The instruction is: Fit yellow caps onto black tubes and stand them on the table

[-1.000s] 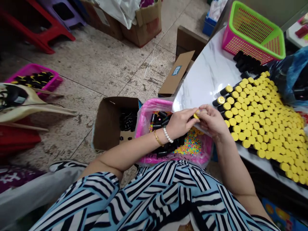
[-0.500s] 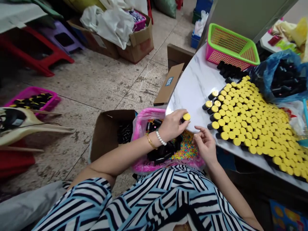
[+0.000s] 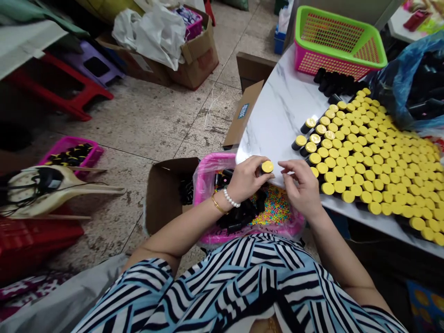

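My left hand (image 3: 247,178) is closed around a small black bottle with a yellow cap (image 3: 267,167), yellow end up, at the table's near corner. Just right of it, my right hand (image 3: 301,182) has its fingers curved and apart, with nothing visible in them and not touching the bottle. Below both hands, a pink basin (image 3: 212,172) lined with clear plastic holds black bottles (image 3: 239,216) and small multicoloured beads (image 3: 276,207). To the right, many yellow-capped black bottles (image 3: 360,159) stand packed together on the table.
A white marbled table (image 3: 265,120) bears a green and pink basket (image 3: 342,39), loose black pieces (image 3: 336,83) and a blue plastic bag (image 3: 398,88) of black bottles. An open cardboard box (image 3: 163,194) stands left of the basin. Farther left are a pink tray (image 3: 93,159) and a red stool (image 3: 74,99).
The view has shifted slightly. My right hand has turned and lifted closer to the bottle, its fingers now pointing toward it. My left hand still holds the same bottle.
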`<state>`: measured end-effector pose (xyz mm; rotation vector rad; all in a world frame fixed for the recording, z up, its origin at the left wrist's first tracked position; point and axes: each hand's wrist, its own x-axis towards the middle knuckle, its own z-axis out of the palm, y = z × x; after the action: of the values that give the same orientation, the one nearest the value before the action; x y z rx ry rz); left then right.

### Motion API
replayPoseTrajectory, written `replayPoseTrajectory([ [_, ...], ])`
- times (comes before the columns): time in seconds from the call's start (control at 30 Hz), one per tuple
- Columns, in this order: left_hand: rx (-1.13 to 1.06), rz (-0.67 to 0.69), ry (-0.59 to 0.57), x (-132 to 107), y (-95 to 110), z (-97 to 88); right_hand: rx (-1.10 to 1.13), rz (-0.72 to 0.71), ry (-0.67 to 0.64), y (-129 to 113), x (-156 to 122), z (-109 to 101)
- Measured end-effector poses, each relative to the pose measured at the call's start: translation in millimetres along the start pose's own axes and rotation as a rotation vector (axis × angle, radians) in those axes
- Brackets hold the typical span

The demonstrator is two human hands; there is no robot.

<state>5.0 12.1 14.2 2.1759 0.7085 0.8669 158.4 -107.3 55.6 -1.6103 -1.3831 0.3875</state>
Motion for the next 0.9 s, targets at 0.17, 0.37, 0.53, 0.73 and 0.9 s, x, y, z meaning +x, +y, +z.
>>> replayPoseTrajectory([
  [0.17,-0.163,-0.154,-0.101,8.5,-1.9,-9.2,0.011,-0.054,-0.196,7.4,25.5,7.4],
  [0.37,-0.220,-0.184,-0.067,6.1,-4.8,-7.2,-0.080,-0.172,-0.285,15.4,33.7,17.6],
  [0.53,-0.265,-0.122,-0.035,1.6,-8.1,-4.4,-0.006,-0.097,-0.177,18.0,25.8,21.7],
  [0.73,-0.367,-0.178,-0.153,-0.9,-14.6,-14.3,0.092,0.016,-0.154,19.0,30.2,22.0],
  [0.9,-0.336,-0.142,-0.100,-1.9,-14.8,-13.4,0.174,0.133,-0.219,23.0,29.0,21.4],
])
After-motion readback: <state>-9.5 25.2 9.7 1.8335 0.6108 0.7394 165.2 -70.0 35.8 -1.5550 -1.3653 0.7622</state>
